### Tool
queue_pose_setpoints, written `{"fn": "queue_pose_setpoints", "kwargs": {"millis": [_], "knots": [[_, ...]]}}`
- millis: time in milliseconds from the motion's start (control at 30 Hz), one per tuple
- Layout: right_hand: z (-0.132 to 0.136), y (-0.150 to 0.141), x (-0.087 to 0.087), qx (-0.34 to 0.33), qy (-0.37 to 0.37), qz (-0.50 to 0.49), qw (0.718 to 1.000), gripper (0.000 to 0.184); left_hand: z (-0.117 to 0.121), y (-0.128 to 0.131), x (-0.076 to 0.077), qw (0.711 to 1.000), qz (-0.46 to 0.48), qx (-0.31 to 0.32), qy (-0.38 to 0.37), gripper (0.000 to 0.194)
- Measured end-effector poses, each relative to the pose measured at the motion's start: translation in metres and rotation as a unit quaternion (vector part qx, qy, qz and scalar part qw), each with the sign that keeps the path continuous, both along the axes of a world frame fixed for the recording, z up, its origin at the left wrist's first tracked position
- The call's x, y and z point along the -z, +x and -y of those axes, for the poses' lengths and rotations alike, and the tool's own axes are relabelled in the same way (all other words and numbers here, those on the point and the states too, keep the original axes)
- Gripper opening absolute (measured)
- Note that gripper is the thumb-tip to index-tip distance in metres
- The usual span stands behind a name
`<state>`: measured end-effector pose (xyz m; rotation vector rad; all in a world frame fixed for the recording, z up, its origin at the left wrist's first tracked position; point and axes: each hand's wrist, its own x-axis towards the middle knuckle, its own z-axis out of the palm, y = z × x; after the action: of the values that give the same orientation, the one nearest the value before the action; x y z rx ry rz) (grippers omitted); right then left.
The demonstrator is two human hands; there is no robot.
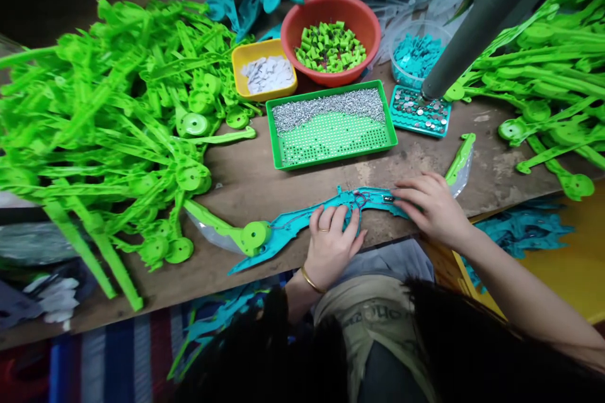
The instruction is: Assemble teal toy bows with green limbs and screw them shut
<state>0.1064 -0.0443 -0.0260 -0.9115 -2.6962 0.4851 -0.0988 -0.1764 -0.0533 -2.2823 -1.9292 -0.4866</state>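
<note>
A blue plastic bow-shaped toy shell [295, 221] lies across the bench front, with thin dark wires along its inside. At its left end sits a green arm [255, 236] with a round hub and a clear film-like edge. My left hand [332, 242] is closed over the shell's middle, fingers bent on it and thumb towards its near edge. My right hand [428, 208] is closed over the shell's right end, beside a small dark metallic part [388, 199]; what its fingers hold is hidden. Beyond that hand, a second green arm [460, 162] sticks out.
Heaped green arms [155, 94] fill the left; more green arms [562, 88] lie right. Behind are a green tray [331, 154] of screws, a yellow tray [265, 97], a red bowl [331, 79] and a blue tray [418, 127] of round metal pieces. A dark pole [491, 19] slants overhead.
</note>
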Motion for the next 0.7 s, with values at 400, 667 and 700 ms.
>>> {"fn": "queue_pose_setpoints", "kwargs": {"millis": [400,667,700], "knots": [[-0.009,0.004,0.003,-0.025,0.021,0.081,0.996,0.029,-0.001,-0.002,-0.001,1.0,0.01,0.0,-0.014,0.03],[-0.012,-0.002,0.006,-0.063,-0.009,0.103,0.993,0.033,-0.001,-0.003,-0.001,1.0,0.007,0.002,-0.017,0.033],[-0.013,0.0,0.006,-0.061,-0.019,0.091,0.994,0.034,-0.001,-0.004,-0.002,1.0,0.005,0.002,-0.019,0.033]]}}
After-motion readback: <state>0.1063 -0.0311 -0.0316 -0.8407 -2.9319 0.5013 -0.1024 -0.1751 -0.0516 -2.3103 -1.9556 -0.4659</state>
